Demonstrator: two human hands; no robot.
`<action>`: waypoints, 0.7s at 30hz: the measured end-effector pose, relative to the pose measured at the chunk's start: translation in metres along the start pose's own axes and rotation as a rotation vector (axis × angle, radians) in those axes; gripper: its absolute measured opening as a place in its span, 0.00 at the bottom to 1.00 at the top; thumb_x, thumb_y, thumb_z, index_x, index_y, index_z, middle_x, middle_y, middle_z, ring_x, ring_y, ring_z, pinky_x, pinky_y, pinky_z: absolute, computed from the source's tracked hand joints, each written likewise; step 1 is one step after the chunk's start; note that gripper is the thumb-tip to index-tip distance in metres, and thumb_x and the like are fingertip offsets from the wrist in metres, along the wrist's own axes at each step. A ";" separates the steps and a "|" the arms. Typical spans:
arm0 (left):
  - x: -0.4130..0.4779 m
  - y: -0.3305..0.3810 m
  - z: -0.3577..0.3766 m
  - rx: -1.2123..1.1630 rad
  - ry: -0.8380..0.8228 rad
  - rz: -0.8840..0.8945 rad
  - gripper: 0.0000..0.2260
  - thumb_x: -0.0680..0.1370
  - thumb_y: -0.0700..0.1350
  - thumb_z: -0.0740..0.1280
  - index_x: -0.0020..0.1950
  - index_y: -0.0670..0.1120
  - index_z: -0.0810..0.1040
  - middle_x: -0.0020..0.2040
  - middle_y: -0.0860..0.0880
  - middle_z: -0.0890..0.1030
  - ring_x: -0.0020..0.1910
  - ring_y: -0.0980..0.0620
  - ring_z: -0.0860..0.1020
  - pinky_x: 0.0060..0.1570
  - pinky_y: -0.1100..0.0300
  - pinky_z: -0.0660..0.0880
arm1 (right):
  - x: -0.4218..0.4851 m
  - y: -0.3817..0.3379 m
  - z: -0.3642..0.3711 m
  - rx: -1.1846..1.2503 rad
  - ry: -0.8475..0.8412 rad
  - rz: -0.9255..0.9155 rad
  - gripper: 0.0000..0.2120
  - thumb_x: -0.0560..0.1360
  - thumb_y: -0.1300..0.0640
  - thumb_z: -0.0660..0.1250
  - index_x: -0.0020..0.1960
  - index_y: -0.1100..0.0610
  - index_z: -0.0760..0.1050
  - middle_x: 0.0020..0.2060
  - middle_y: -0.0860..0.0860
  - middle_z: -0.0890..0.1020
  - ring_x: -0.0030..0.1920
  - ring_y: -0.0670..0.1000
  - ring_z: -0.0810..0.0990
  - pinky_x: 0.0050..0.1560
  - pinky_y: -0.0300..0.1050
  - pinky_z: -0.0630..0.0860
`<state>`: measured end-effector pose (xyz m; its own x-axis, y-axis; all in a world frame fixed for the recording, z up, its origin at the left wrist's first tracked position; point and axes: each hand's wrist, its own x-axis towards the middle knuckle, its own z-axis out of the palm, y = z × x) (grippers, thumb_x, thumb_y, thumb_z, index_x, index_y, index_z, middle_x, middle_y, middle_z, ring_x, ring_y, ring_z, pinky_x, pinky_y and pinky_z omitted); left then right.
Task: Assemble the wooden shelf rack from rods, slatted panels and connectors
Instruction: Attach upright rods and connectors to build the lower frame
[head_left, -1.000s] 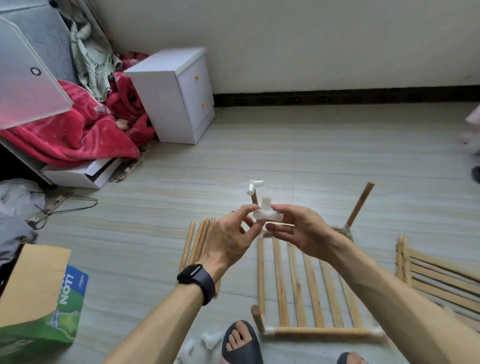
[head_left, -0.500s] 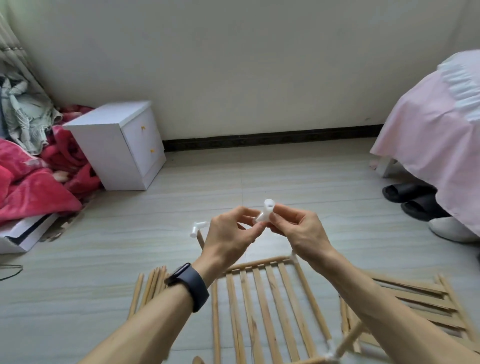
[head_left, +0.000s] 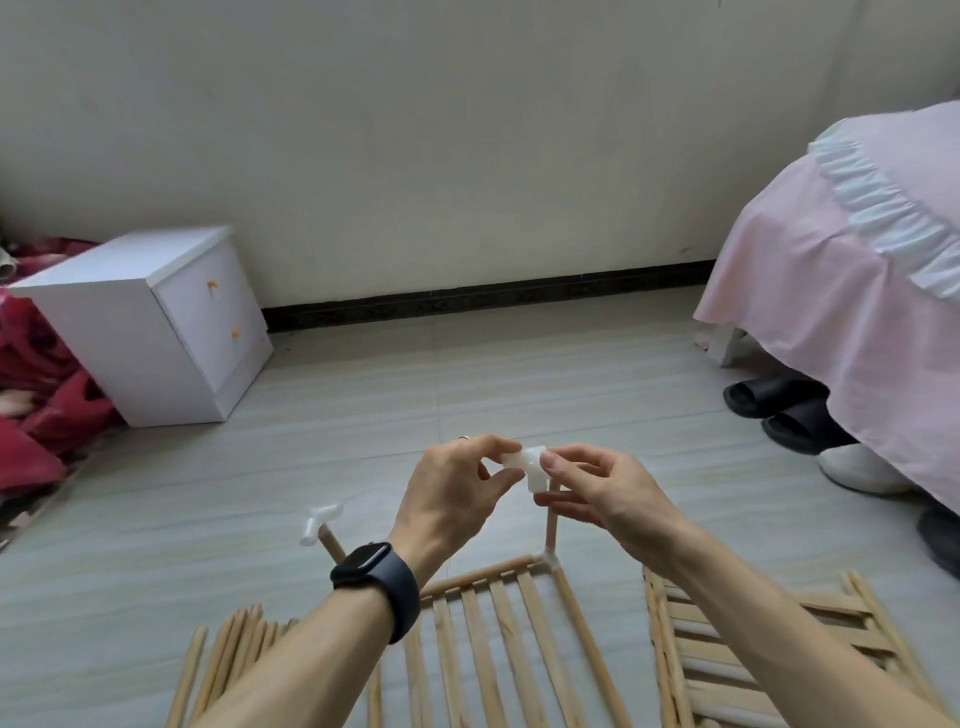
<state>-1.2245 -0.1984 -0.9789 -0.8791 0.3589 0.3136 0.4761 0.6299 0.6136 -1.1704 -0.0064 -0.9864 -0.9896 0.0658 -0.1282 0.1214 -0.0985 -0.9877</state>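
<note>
A white plastic connector (head_left: 529, 464) sits between both hands at the top of an upright wooden rod (head_left: 550, 527). My left hand (head_left: 453, 493) pinches its left end and my right hand (head_left: 605, 491) pinches its right side. The rod rises from the far right corner of a slatted panel (head_left: 498, 623) lying on the floor. At the panel's far left corner a second upright rod (head_left: 330, 543) carries another white connector (head_left: 319, 521). Loose rods (head_left: 228, 660) lie on the floor at the lower left.
A stack of slatted panels (head_left: 769, 660) lies at the lower right. A white nightstand (head_left: 150, 322) stands at the left beside red blankets (head_left: 36, 405). A bed with a pink cover (head_left: 852, 291) fills the right, with dark slippers (head_left: 784, 410) under it.
The camera has tilted and swung right. Both hands kept hold of the connector and lowered it onto the top of the far right upright rod.
</note>
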 end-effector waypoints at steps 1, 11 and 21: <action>0.003 -0.003 0.005 0.005 -0.011 0.001 0.11 0.77 0.51 0.73 0.59 0.57 0.83 0.49 0.61 0.83 0.40 0.59 0.79 0.46 0.60 0.76 | 0.004 0.003 -0.002 -0.031 0.003 0.003 0.24 0.68 0.42 0.77 0.57 0.57 0.83 0.49 0.53 0.88 0.50 0.57 0.88 0.54 0.48 0.84; 0.007 -0.067 0.010 0.196 -0.118 -0.232 0.12 0.79 0.57 0.66 0.63 0.62 0.76 0.59 0.59 0.79 0.60 0.56 0.76 0.59 0.54 0.75 | 0.057 0.028 -0.009 -0.094 0.150 0.220 0.24 0.79 0.39 0.67 0.56 0.61 0.77 0.50 0.56 0.84 0.37 0.50 0.83 0.38 0.43 0.80; -0.035 -0.155 -0.020 0.564 -0.270 -0.636 0.32 0.82 0.55 0.61 0.83 0.53 0.51 0.83 0.43 0.50 0.81 0.42 0.47 0.78 0.46 0.56 | 0.086 0.034 -0.010 0.548 0.219 0.353 0.16 0.83 0.51 0.63 0.60 0.64 0.75 0.42 0.60 0.82 0.36 0.53 0.82 0.38 0.47 0.84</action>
<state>-1.2676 -0.3225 -1.0703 -0.9793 -0.0690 -0.1901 -0.0973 0.9848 0.1436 -1.2502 0.0055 -1.0317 -0.8527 0.1307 -0.5057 0.3197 -0.6350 -0.7032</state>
